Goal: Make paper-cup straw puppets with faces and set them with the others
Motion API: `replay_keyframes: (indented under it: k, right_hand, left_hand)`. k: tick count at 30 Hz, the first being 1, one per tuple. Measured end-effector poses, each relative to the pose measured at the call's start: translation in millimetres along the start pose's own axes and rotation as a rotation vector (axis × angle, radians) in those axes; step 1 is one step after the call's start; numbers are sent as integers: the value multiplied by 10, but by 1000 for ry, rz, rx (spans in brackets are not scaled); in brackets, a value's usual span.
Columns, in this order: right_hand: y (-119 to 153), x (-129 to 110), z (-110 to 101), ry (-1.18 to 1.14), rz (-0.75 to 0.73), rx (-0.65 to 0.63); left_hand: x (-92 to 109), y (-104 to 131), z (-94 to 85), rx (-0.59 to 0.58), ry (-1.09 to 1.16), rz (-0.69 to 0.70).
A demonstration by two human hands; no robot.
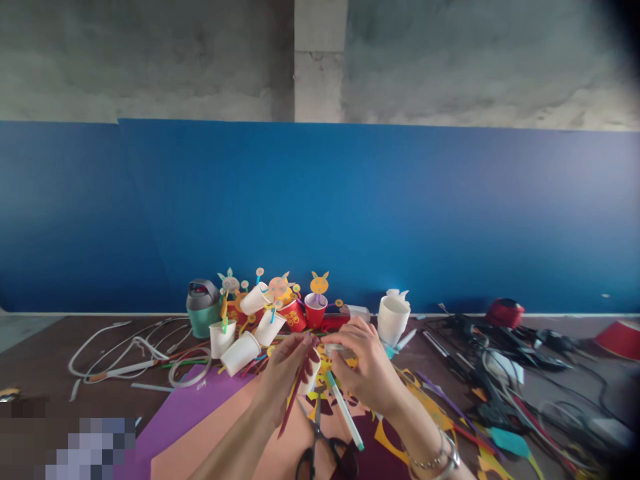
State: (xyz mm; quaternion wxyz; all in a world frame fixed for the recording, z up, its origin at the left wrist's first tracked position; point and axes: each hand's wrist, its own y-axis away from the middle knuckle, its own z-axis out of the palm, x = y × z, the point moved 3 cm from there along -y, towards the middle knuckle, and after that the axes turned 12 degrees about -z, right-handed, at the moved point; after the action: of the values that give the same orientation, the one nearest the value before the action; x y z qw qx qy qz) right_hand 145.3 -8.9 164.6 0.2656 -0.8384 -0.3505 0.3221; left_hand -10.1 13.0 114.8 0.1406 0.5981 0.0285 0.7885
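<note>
My left hand [285, 373] holds a thin dark red straw [294, 400] that slants down toward me, and its fingers rest on a small white paper cup [311, 380]. My right hand [367, 363] grips a white and teal marker pen [345, 408] and pinches something small at the cup's top. Black-handled scissors [320, 447] lie on the sheets right below both hands. Behind the hands stand several white and red paper cups [270, 320] with paper animal heads on straws.
Purple [185, 413], salmon and dark red paper sheets cover the brown table. A green jug [203, 307] and white tubing [120, 353] lie at the left, a white cup [393, 320] behind my right hand. Black cables [500, 367] and a red object [505, 312] lie at the right. A blue wall stands behind.
</note>
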Motion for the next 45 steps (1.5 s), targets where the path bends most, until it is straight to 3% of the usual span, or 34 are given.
replay_keyframes:
  k: [3,16,21,26,33,36,39,42,45]
  right_hand:
    - [-6,15,10,-12,-10,-18]
    - [-4,125,20,-73,-10,-81]
    - [20,208,25,-138,-6,-99]
    - [18,227,30,-140,7,-106]
    - [23,160,55,-182,30,-100]
    - [18,121,61,-198,37,-96]
    - [2,77,44,-172,28,-80]
    - [-12,34,26,-119,14,-71]
    - [-17,-5,25,-62,-6,-77]
  left_hand:
    - [-4,-8,-30,29,25,49]
    - [4,-23,-30,-77,157,69]
    - [-18,-36,-46,-74,214,-10]
    - [-99,-82,-72,-154,268,-98]
    - [-50,-54,-51,-147,249,-75]
    - [-59,-45,-19,-148,227,-83]
    - [-62,-57,-30,-76,141,-47]
    - [-31,-56,-51,-5,-33,45]
    - [12,-28,-27,-20,-156,135]
